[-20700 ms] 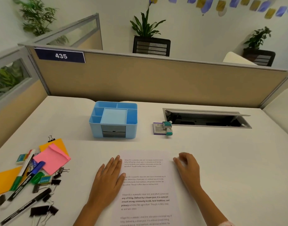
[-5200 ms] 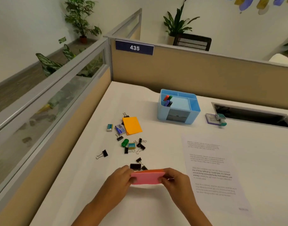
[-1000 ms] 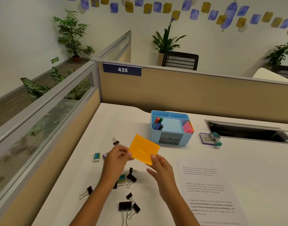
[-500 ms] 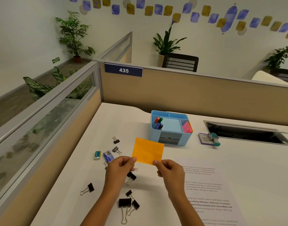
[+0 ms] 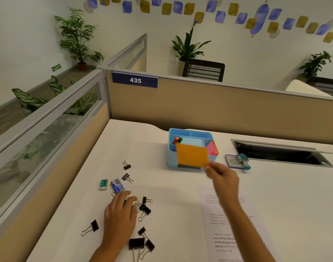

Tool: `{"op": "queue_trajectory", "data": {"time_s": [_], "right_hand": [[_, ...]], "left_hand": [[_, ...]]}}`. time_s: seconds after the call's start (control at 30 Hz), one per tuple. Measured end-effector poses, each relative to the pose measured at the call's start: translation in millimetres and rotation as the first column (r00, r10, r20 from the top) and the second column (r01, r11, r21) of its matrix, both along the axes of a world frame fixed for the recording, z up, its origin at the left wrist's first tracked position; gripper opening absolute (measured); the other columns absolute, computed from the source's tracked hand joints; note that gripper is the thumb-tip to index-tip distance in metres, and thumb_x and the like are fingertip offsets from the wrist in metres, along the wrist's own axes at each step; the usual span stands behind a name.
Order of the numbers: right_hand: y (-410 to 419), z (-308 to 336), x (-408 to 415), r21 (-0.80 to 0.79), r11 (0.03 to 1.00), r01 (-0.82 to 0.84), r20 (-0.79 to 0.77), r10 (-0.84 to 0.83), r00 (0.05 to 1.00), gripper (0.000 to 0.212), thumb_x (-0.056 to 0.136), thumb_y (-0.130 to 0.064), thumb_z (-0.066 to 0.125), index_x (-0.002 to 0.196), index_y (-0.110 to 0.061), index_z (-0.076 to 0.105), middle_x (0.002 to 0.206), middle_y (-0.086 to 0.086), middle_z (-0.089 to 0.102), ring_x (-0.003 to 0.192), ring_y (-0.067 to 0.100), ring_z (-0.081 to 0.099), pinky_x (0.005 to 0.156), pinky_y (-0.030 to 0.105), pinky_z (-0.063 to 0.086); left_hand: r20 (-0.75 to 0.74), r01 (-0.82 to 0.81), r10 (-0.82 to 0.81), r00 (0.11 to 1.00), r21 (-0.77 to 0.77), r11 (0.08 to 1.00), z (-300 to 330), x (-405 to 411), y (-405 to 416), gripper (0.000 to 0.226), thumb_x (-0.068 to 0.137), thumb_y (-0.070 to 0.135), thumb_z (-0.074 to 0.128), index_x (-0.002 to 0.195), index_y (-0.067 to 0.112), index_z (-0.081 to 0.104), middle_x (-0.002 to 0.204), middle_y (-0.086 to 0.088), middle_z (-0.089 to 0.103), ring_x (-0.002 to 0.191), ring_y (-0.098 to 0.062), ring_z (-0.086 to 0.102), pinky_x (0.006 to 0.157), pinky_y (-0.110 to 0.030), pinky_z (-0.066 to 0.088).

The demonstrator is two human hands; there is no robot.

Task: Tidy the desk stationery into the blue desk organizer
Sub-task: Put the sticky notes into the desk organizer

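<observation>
Half a second ago both hands pinched the orange sticky pad [image 5: 192, 155] low over the desk; now we see it carried out in front of the blue desk organizer [image 5: 191, 147] by the right hand [image 5: 221, 177] alone, while the left hand [image 5: 120, 212] has dropped to the clutter. The right fingertips pinch the pad's lower right corner, which leaves the rest free to slide into a slot, we judge the one where the pink notes [image 5: 212, 148] already stand on edge. The left fingers curl over a small green item [image 5: 128, 202]; whether they grip it we cannot tell.

The pad is a flat, matte paper square, blurred by motion. The organizer is smooth, rigid plastic with thin dividers, and markers [image 5: 178, 139] stand upright in its left compartment. Around the left hand lie black binder clips [image 5: 136, 242] with wire handles, an eraser [image 5: 103, 184] and a small blue box [image 5: 117, 185]. A printed sheet [image 5: 230, 224] lies flat under the right forearm.
</observation>
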State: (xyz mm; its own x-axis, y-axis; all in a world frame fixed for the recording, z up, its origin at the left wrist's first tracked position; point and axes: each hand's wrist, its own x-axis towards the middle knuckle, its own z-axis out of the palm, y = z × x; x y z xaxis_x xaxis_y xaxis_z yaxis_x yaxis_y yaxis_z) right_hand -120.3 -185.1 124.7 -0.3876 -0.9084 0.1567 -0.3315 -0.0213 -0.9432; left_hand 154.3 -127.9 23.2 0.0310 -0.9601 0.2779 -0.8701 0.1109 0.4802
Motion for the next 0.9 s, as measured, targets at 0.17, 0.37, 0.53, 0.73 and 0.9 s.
{"op": "queue_trajectory", "data": {"time_s": [0.17, 0.37, 0.53, 0.73, 0.9], "right_hand": [[-43, 33, -50, -0.219, 0.942, 0.253, -0.286, -0.310, 0.907, 0.022, 0.087, -0.017, 0.065, 0.104, -0.006, 0.071, 0.090, 0.011, 0.073, 0.076, 0.016, 0.063, 0.075, 0.027, 0.052], [-80, 25, -66, -0.086, 0.961, 0.263, -0.518, -0.269, 0.812, 0.024, 0.091, -0.016, 0.058, 0.107, -0.002, 0.069, 0.096, 0.016, 0.073, 0.082, 0.023, 0.064, 0.077, 0.028, 0.046], [-101, 13, -65, 0.049, 0.947, 0.318, -0.602, -0.226, 0.766, 0.025, 0.089, -0.016, 0.058, 0.107, -0.004, 0.070, 0.100, 0.014, 0.073, 0.082, 0.022, 0.065, 0.077, 0.030, 0.050], [-118, 4, -49, 0.137, 0.940, 0.314, -0.637, -0.159, 0.755, 0.028, 0.084, -0.010, 0.061, 0.112, -0.006, 0.066, 0.103, 0.015, 0.071, 0.088, 0.026, 0.066, 0.076, 0.036, 0.053], [-118, -12, -40, 0.206, 0.925, 0.319, -0.667, -0.106, 0.737, 0.015, 0.089, -0.014, 0.060, 0.099, -0.004, 0.066, 0.093, 0.016, 0.069, 0.076, 0.022, 0.058, 0.068, 0.034, 0.051]], "left_hand": [[0.067, 0.011, -0.015, 0.998, 0.067, 0.998, -3, 6, 5, 0.070, 0.096, 0.048, 0.005, 0.098, 0.016, 0.068, 0.120, -0.007, 0.064, 0.121, -0.029, 0.052, 0.084, -0.047, 0.048], [0.067, -0.024, 0.017, 0.998, 0.092, 0.996, -8, 5, 2, 0.072, 0.094, 0.053, 0.007, 0.100, 0.018, 0.070, 0.121, -0.003, 0.064, 0.122, -0.026, 0.052, 0.089, -0.050, 0.044], [0.057, -0.036, 0.031, 0.998, 0.088, 0.995, -11, 5, 1, 0.049, 0.089, 0.039, 0.027, 0.093, 0.018, 0.071, 0.115, -0.003, 0.067, 0.117, -0.026, 0.056, 0.085, -0.049, 0.045], [0.053, -0.029, 0.024, 0.998, 0.087, 0.996, -10, 4, 2, 0.070, 0.096, 0.050, 0.010, 0.093, 0.017, 0.072, 0.115, -0.003, 0.067, 0.115, -0.028, 0.058, 0.084, -0.050, 0.047], [0.047, -0.024, 0.020, 0.999, 0.094, 0.995, -9, 3, 6, 0.075, 0.095, 0.051, 0.005, 0.091, 0.016, 0.072, 0.114, -0.004, 0.068, 0.115, -0.027, 0.058, 0.082, -0.048, 0.047]]}}
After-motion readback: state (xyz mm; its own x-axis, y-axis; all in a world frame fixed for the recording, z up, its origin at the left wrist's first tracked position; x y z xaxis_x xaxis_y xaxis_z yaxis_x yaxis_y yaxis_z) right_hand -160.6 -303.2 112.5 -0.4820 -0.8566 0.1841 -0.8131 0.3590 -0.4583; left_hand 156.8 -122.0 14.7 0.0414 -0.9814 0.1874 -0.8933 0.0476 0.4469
